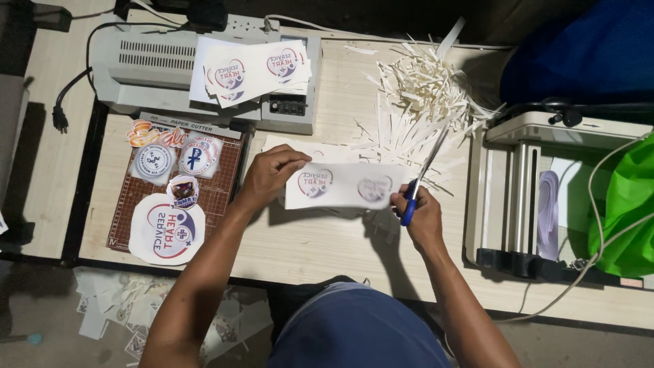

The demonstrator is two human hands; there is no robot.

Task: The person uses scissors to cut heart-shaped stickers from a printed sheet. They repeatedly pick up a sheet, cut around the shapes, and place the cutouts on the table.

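Observation:
My left hand (271, 175) pinches the left end of a white laminated sheet (344, 185) printed with two round emblems, holding it just above the wooden table (320, 238). My right hand (422, 215) grips blue-handled scissors (421, 178) at the sheet's right edge, with the blades pointing up and away toward a heap of paper strips (422, 95). More white sheets lie under the held one.
A grey laminator (157, 68) at the back carries a stack of printed sheets (255, 68). At the left, a brown paper cutter board (218, 191) bears cut round stickers (167, 228). A white machine (524, 191) and a green bag (630, 204) stand at the right. Paper scraps litter the floor (116, 307).

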